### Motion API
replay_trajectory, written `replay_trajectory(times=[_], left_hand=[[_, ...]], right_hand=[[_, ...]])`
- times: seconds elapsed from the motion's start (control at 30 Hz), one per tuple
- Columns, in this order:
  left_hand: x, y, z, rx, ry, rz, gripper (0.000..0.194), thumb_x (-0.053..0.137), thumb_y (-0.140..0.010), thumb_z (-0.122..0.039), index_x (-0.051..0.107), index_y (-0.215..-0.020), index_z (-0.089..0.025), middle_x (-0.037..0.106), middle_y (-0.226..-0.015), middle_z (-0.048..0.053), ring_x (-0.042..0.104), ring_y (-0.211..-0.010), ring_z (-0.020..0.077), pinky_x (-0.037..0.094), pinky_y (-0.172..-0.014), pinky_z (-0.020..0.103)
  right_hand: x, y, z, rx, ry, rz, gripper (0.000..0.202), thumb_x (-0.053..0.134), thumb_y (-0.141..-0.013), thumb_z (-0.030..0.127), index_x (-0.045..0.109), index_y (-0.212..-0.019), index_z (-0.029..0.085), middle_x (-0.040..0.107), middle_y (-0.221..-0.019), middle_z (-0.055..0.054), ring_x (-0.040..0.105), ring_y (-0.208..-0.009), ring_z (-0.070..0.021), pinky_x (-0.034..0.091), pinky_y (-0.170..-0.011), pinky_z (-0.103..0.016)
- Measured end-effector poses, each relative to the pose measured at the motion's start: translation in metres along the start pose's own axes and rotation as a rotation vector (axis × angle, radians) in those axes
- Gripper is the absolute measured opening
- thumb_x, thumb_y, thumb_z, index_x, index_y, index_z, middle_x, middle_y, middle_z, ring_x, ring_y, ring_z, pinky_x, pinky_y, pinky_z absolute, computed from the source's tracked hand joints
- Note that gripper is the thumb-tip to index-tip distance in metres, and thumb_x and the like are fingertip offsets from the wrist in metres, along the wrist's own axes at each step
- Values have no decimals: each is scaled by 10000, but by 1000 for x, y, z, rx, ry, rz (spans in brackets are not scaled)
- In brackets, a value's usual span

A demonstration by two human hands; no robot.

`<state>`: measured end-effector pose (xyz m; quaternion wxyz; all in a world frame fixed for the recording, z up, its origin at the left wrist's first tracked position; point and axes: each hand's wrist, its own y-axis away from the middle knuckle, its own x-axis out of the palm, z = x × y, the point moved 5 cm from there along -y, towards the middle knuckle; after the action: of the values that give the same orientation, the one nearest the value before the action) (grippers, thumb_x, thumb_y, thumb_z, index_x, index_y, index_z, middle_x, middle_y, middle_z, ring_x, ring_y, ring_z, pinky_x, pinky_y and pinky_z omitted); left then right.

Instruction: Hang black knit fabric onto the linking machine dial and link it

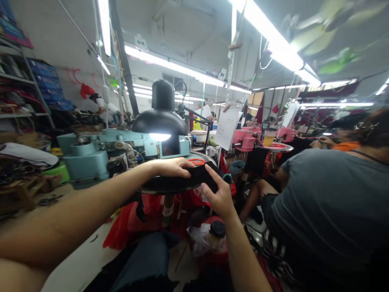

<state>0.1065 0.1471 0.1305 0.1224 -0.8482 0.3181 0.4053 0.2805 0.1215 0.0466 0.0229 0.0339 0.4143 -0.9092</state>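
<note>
A flat black piece, cloth or leather [199, 174], is held up over a round table [146, 190] in the head view. My left hand [174, 167] grips its left part, thumb on the near face and fingers behind the top edge. At the right end, my right hand [218, 194] has its index finger along the piece and its thumb below, closed on it; its other fingers are partly hidden. More dark material lies on the tabletop under my left forearm. An orange-red ring-shaped item [197, 161] lies just behind my hands.
A black lamp [161, 113] hangs low over the table, before a pale-blue machine [82, 158]. To my right sits a person in a grey shirt [328, 198]. A black-lidded jar [216, 230] stands below my right hand, and red bags [130, 223] hang under the table.
</note>
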Motion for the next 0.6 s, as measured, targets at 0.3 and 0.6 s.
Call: replay_trajectory(times=[0.3, 0.6], left_hand=[[12, 4, 11, 35, 82, -34, 391, 763, -761, -478, 786, -1009, -177, 770, -893, 27, 680, -799, 205, 523, -731, 233], [11, 2, 8, 37, 127, -29, 339, 736, -785, -478, 781, -907, -166, 738, -791, 12, 641, -712, 177, 509, -687, 227]], right_hand=[[-32, 11, -19, 179, -300, -93, 942, 792, -761, 262, 297, -1560, 199, 586, -1423, -114, 695, -1134, -274, 584, -983, -436], [-23, 15, -23, 106, -175, -229, 810, 739, -787, 235, 394, -1519, 194, 539, -1474, -108, 609, -1263, -280, 470, -1111, -462]])
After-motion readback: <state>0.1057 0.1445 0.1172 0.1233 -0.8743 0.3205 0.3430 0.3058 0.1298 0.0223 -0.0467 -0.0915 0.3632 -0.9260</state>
